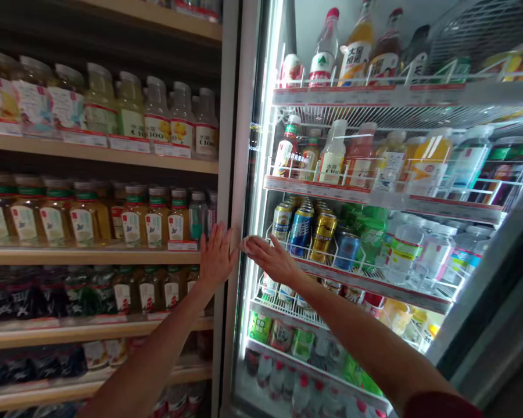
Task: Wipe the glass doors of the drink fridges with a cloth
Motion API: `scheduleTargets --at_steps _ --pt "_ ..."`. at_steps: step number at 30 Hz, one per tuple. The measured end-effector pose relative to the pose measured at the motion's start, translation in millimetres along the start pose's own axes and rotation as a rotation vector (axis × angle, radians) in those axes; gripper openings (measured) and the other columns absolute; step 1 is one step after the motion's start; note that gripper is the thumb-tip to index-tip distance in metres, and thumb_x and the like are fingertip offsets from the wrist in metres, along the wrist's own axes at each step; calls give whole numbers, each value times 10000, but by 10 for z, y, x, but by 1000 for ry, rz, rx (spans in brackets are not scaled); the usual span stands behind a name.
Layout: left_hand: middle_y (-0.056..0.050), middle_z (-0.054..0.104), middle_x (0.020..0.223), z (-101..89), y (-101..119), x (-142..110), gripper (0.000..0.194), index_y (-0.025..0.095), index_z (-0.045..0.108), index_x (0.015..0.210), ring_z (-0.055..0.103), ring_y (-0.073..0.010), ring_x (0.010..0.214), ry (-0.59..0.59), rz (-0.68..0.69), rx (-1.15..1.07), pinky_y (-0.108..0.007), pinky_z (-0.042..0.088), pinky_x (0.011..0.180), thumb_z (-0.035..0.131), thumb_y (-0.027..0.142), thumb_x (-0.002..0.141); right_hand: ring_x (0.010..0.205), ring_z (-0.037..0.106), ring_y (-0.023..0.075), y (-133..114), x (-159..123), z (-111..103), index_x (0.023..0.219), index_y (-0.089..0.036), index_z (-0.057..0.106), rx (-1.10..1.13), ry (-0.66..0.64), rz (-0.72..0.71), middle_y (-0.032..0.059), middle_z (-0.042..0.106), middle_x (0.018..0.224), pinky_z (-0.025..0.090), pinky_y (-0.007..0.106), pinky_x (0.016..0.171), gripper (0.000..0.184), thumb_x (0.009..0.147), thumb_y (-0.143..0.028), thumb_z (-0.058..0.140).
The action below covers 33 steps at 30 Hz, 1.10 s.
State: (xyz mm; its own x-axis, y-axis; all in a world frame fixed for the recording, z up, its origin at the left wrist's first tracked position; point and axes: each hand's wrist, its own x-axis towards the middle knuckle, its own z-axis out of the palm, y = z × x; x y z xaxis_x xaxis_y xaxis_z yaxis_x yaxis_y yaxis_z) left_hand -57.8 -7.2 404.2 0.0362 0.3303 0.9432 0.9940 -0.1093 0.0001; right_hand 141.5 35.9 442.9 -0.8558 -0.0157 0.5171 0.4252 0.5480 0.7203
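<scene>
Fridge frame (243,133) runs near-upright lengthwise, left hand (217,255) spread, right hand (273,260) grip unclear.

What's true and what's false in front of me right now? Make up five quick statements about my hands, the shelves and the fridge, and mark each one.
1. The left hand is by the end of a wooden shelf, fingers pointing up. True.
2. The right hand is gripping a bottle. False: it reaches toward the fridge's frame, with something pale at its fingertips, too unclear to name.
3. In the fridge, a gold can stands between two blue cans. True.
4. The fridge's light strip is dark. False: it glows brightly.
5. The wooden shelves hold no bottles. False: rows of bottles stand on them.
</scene>
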Motion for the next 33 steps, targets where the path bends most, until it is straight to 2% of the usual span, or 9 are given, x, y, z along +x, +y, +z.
scheduleTargets --at_steps 5,7,12,14,17,19,25,30,33 --pt "-160 283 1472 55 60 118 543 164 319 1384 213 -266 1384 27 0 -12 -515 126 1121 410 364 887 1387 209 229 493 397 -226 1340 -241 393 -55 87 306 50 315 1480 35 571 1132 461 885 -161 373" --pt "-155 275 1476 77 121 118 554 169 300 1392 198 -258 1389 36 13 -17 -507 125 1123 413 365 886 1390 199 229 536 411 -253 1341 -240 392 -67 104 344 53 317 1479 -5 567 1133 458 889 -171 374" --pt "-164 300 1464 90 230 80 544 154 304 1383 197 -259 1389 9 39 -33 -510 147 1118 418 344 886 1358 275 209 506 106 -318 1327 -243 414 -91 38 128 29 386 1442 -27 512 1149 454 878 -177 405" --pt "-165 293 1467 91 291 95 535 153 306 1378 185 -258 1392 -8 29 -41 -515 144 1118 416 335 887 1363 265 218 709 66 -455 1352 -245 381 -115 66 194 41 366 1454 -22 535 1138 501 861 -154 418" --pt "-155 259 1484 105 474 119 533 161 292 1379 135 -248 1404 -29 29 -66 -520 133 1123 405 343 891 1391 196 244 1058 48 -672 1374 -254 348 -144 174 432 63 295 1487 -2 598 1104 549 843 -143 429" --pt "-148 253 1488 120 643 116 529 163 284 1378 101 -242 1409 -42 50 -82 -522 133 1125 392 352 896 1399 171 241 1108 -57 -735 1369 -267 357 -143 196 487 65 291 1488 18 600 1098 542 844 -162 439" --pt "-142 252 1489 143 1053 145 529 163 253 1387 73 -238 1411 -76 99 -123 -528 145 1125 361 348 904 1359 283 195 870 -698 -761 1372 -303 344 -93 42 185 41 395 1437 44 519 1131 560 845 -165 471" --pt "-153 268 1481 174 1420 290 547 156 246 1395 96 -238 1410 1 141 -154 -510 146 1130 372 356 902 1377 231 282 1239 -922 -1038 1362 -261 377 -176 214 525 92 283 1489 62 615 1079 525 847 -188 453" --pt "-156 276 1477 206 1709 373 568 153 240 1403 116 -242 1407 51 178 -189 -503 147 1132 401 347 894 1373 248 254 1197 -1173 -1101 1359 -269 381 -209 178 480 76 331 1469 64 561 1108 524 847 -185 457"
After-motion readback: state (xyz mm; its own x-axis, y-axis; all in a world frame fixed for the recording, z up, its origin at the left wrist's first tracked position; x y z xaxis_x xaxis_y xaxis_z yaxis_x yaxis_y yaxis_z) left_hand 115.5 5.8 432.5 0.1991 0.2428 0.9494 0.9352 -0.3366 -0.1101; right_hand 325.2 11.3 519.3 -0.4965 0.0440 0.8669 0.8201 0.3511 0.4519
